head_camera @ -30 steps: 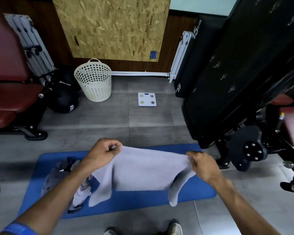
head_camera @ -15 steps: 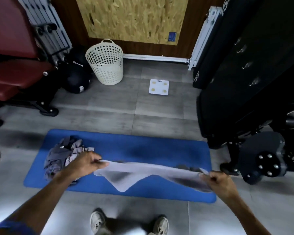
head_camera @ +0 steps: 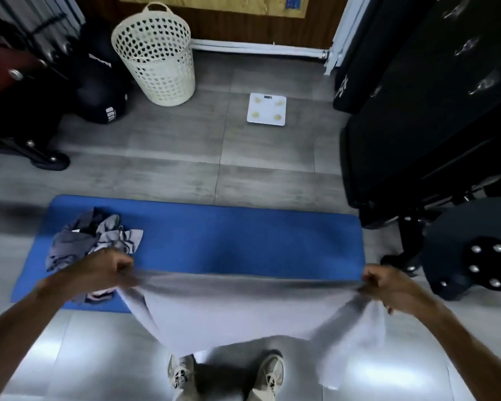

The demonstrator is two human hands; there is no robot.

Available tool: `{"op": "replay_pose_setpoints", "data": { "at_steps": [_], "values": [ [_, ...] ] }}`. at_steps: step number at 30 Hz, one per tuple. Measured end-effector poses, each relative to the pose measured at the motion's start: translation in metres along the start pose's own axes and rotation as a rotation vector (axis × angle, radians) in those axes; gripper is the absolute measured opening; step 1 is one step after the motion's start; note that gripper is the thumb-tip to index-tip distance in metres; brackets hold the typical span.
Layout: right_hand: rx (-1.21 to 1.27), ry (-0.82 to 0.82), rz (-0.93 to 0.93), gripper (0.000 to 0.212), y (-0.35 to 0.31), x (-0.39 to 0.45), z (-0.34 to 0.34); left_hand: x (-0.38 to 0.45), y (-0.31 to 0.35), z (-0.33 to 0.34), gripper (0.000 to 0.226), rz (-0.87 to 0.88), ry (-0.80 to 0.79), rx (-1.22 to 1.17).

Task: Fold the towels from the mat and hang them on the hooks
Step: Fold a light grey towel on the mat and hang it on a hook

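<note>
A grey towel (head_camera: 237, 311) is stretched wide between my two hands, above the near edge of the blue mat (head_camera: 229, 241). My left hand (head_camera: 107, 269) grips its left end and my right hand (head_camera: 388, 285) grips its right end. The cloth sags toward me and hangs over the floor in front of my shoes. A crumpled heap of grey towels (head_camera: 90, 241) lies on the mat's left end, just beyond my left hand. On the black panel at the right sit several metal hooks (head_camera: 485, 83).
A cream perforated laundry basket (head_camera: 156, 53) stands by the back wall, with a white bathroom scale (head_camera: 266, 109) to its right. Black balls (head_camera: 102, 96) and a red bench are at the left. A black machine with a weight plate (head_camera: 480, 250) crowds the right.
My hands have moved apart and toward me, pulling the towel taut and wide. The view has tilted down, so my shoes now show below the towel.
</note>
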State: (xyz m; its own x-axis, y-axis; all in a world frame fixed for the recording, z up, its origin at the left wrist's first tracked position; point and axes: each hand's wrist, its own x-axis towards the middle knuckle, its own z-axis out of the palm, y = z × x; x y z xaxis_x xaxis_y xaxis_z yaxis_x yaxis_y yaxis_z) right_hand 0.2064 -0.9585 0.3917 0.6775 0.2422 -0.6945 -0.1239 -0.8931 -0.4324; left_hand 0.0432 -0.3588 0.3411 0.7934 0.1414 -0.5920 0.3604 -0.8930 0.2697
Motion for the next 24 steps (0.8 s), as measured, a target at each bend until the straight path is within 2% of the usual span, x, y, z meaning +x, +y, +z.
{"op": "replay_pose_setpoints", "data": {
  "at_steps": [2, 6, 9, 13, 16, 18, 21, 24],
  "values": [
    [-0.070, 0.216, 0.033, 0.027, -0.007, 0.048, 0.018, 0.027, 0.000, 0.004, 0.042, -0.003, 0.077, -0.111],
    [-0.063, 0.532, 0.042, 0.038, -0.022, 0.136, 0.024, 0.086, 0.033, -0.013, 0.021, 0.008, 0.406, -0.319],
    [0.000, 0.747, -0.067, 0.021, -0.040, 0.183, 0.013, 0.145, 0.024, -0.025, 0.011, -0.011, 0.617, -0.409],
    [-0.176, 0.991, -0.211, 0.013, -0.053, 0.222, 0.001, 0.183, 0.021, -0.043, 0.003, 0.080, 0.817, -0.270],
    [-0.210, 1.032, -0.230, 0.012, -0.036, 0.256, 0.017, 0.198, 0.018, -0.026, 0.005, 0.138, 0.860, -0.112],
    [-0.188, 1.055, -0.242, 0.014, -0.014, 0.285, 0.041, 0.221, 0.005, 0.007, 0.005, 0.160, 0.853, -0.118],
    [-0.153, 1.059, -0.285, 0.018, 0.030, 0.337, 0.089, 0.267, -0.016, 0.083, 0.002, 0.113, 0.794, -0.189],
    [-0.178, 1.060, -0.291, 0.021, 0.089, 0.393, 0.149, 0.317, -0.035, 0.181, 0.014, 0.079, 0.736, -0.159]
  ]
}}
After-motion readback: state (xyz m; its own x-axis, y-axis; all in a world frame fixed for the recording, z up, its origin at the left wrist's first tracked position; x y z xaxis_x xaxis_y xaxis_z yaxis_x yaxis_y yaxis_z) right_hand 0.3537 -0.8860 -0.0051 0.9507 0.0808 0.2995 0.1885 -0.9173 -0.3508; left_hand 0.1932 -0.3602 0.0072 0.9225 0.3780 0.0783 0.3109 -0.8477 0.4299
